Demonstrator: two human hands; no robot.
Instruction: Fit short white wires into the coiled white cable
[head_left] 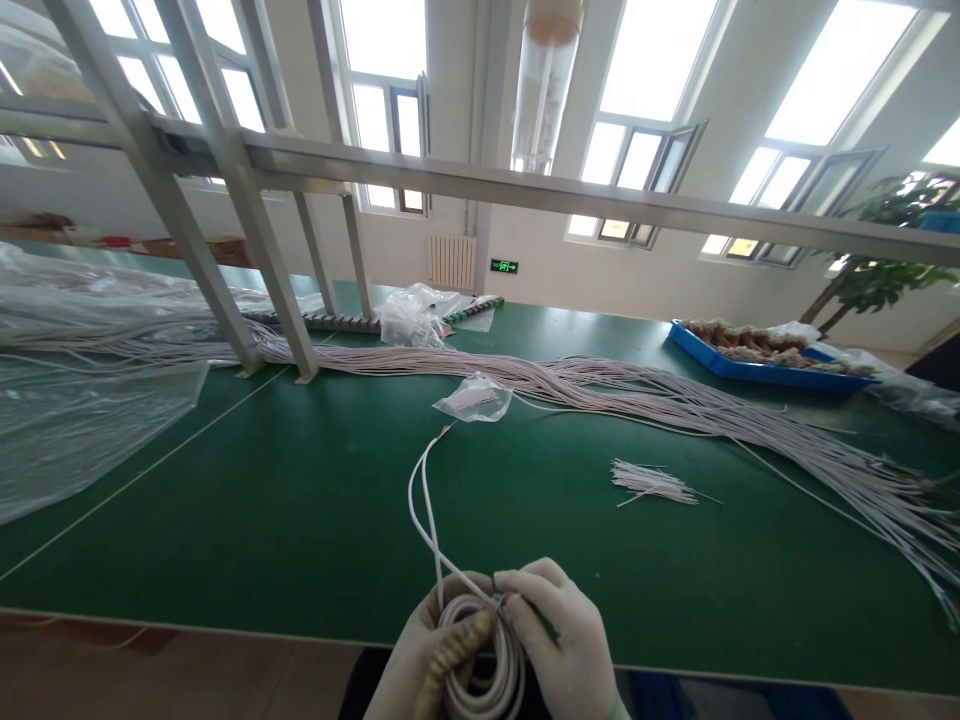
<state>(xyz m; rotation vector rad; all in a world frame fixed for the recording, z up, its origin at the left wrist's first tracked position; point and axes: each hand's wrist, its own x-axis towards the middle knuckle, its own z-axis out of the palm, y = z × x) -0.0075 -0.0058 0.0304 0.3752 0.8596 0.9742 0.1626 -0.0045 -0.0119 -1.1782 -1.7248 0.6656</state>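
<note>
Both my hands wear pale gloves and meet at the near table edge. My left hand is closed around a coil of white cable, fingers passing through its loop. My right hand pinches the cable where the coil's turns meet, at the top of the loop. Two loose cable tails run from the coil up across the green table toward a small clear plastic bag.
A long bundle of white cables lies across the table from left to far right. A small pile of thin white ties sits right of centre. Clear plastic sheeting covers the left. A blue tray stands at back right; metal frame legs stand at back left.
</note>
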